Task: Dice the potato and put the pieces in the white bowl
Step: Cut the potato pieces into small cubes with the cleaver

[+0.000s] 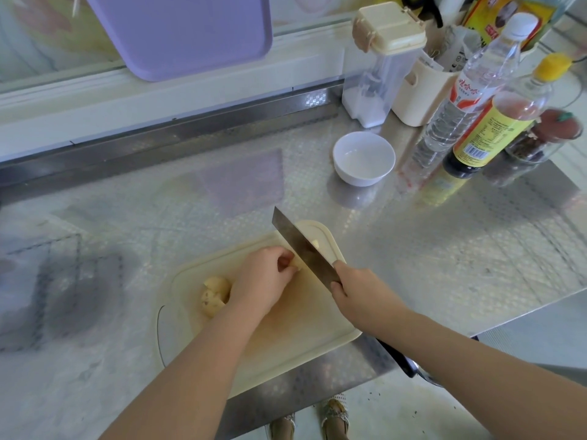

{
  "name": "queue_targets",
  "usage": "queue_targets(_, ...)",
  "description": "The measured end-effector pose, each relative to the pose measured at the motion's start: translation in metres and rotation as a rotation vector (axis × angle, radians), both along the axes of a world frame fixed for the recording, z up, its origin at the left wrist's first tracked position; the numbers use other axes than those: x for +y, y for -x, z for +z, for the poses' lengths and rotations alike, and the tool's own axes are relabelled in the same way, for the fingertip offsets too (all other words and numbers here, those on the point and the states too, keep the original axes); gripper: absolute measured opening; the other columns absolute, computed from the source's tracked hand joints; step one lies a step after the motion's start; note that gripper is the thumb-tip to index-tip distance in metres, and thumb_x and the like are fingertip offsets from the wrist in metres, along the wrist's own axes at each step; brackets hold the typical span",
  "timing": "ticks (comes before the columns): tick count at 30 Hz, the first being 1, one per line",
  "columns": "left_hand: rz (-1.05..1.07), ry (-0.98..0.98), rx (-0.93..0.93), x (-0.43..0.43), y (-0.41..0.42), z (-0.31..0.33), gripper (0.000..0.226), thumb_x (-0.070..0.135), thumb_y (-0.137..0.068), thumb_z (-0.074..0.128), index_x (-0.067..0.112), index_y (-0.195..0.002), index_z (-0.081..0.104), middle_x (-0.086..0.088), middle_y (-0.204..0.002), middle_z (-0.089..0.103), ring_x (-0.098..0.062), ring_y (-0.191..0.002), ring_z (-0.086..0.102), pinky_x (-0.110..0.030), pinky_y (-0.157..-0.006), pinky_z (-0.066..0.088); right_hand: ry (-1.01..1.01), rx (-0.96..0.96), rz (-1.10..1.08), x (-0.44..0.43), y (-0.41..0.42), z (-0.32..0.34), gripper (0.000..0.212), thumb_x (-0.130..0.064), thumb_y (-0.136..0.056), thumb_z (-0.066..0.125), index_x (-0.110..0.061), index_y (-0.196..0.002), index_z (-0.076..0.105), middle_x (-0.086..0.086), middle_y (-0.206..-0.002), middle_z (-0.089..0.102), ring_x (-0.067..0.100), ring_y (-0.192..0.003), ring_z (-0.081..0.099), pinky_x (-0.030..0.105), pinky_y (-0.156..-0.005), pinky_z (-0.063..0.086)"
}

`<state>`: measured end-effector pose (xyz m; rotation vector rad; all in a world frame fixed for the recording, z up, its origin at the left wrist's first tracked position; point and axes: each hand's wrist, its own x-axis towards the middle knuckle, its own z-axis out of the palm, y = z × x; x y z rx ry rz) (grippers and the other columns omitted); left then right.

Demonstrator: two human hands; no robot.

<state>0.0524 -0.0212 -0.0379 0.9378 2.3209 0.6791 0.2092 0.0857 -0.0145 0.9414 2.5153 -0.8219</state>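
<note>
Two risks: the left grip pinches a potato piece, on the board by the surface's near edge, seemingly touching the knife clamped in the right grip; fingertips could get nicked, or it slips.

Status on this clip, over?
Left hand pinches potato piece beside knife. Right hand grips knife. Bowl holds no pieces. Bottles beside bowl, not blocking.

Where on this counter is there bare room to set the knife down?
Bare counter lies behind the cutting board up to the back ledge, and right of the board, before the bottles. The back right corner is crowded: white bowl, bottles, containers.
</note>
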Motion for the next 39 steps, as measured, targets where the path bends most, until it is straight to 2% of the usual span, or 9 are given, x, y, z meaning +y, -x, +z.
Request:
queue_targets(4,0.082,-0.019,-0.032,0.006,0.005,0.004,0.013,0.026,-0.086,0.073,0.024,-0.098,0.069,0.010,-0.091,0.067,-0.006,-0.085,0.063,-0.018,-0.071,0.046,0.004,-0.024,0.021,-0.005,0.001,-0.003,0.014,-0.029,-0.105,0.034,-0.019,-0.105,0.045,0.001,-0.075,0.053,0.020,-0.068,0.059,0.044,-0.069,0.057)
queue_targets(9,0.117,-0.030,-0.034,0.013,0.006,0.006,0.008,0.025,-0.089,0.070,0.024,-0.097,0.072,0.014,-0.089,0.065,-0.006,-0.085,0.061,-0.015,-0.067,0.039,0.001,-0.008,0.003,0.001,0.001,0.000,0.013,-0.028,-0.106,0.035,-0.020,-0.103,0.044,0.002,-0.074,0.054,0.020,-0.065,0.058,0.043,-0.065,0.056)
queue_targets(13,0.142,-0.040,-0.076,0.007,0.005,0.002,0.013,0.026,-0.089,0.070,0.024,-0.102,0.074,0.013,-0.095,0.067,-0.004,-0.085,0.059,-0.015,-0.072,0.038,-0.030,0.034,0.016,0.006,0.001,0.007,0.011,-0.027,-0.106,0.035,-0.020,-0.098,0.038,0.002,-0.070,0.050,0.021,-0.060,0.051,0.039,-0.055,0.044)
queue_targets(17,0.166,-0.025,-0.147,0.011,0.007,0.002,0.011,0.025,-0.090,0.069,0.026,-0.100,0.073,0.014,-0.096,0.067,-0.005,-0.091,0.061,-0.017,-0.074,0.039,-0.039,0.038,0.031,0.008,0.004,0.012,0.012,-0.028,-0.106,0.035,-0.018,-0.108,0.043,0.005,-0.073,0.054,0.025,-0.064,0.056,0.044,-0.061,0.050)
queue_targets(19,0.151,-0.019,-0.159,0.015,0.008,0.004,0.009,0.023,-0.089,0.069,0.029,-0.095,0.073,0.015,-0.093,0.068,-0.006,-0.091,0.063,-0.019,-0.075,0.041,-0.029,0.036,0.026,0.009,0.005,0.012,0.011,-0.027,-0.105,0.035,-0.018,-0.105,0.042,0.005,-0.073,0.054,0.026,-0.065,0.057,0.044,-0.062,0.049)
queue_targets(22,0.184,-0.027,-0.160,0.016,0.010,0.005,0.013,0.022,-0.086,0.072,0.027,-0.098,0.070,0.010,-0.098,0.069,-0.008,-0.091,0.064,-0.021,-0.077,0.044,-0.022,0.028,0.021,0.009,0.004,0.012,0.011,-0.028,-0.106,0.035,-0.020,-0.099,0.039,0.006,-0.074,0.054,0.026,-0.066,0.057,0.045,-0.062,0.050)
queue_targets(28,0.267,-0.006,-0.193,0.012,0.004,0.003,0.025,0.035,-0.081,0.078,0.024,-0.101,0.067,0.012,-0.089,0.065,-0.004,-0.083,0.060,-0.017,-0.064,0.041,-0.030,0.042,0.017,0.008,0.004,0.013,0.009,-0.027,-0.105,0.035,-0.022,-0.098,0.036,0.005,-0.074,0.055,0.025,-0.066,0.057,0.042,-0.060,0.048)
queue_targets(33,0.177,0.033,-0.090,0.016,-0.006,0.009,0.016,0.024,-0.082,0.071,0.023,-0.097,0.067,0.008,-0.090,0.067,-0.012,-0.085,0.063,-0.030,-0.075,0.053,-0.024,0.025,0.002,0.008,0.005,0.013,0.012,-0.026,-0.104,0.036,-0.018,-0.103,0.044,0.006,-0.075,0.058,0.026,-0.068,0.060,0.048,-0.066,0.055)
queue_targets(39,-0.036,0.008,0.250,0.011,-0.016,0.007,0.014,0.019,-0.088,0.064,0.020,-0.102,0.061,0.003,-0.101,0.056,-0.018,-0.089,0.059,-0.031,-0.072,0.048,-0.035,0.022,0.003,0.006,0.003,0.011,0.013,-0.027,-0.105,0.035,-0.019,-0.108,0.045,0.005,-0.075,0.057,0.024,-0.065,0.059,0.046,-0.064,0.056)
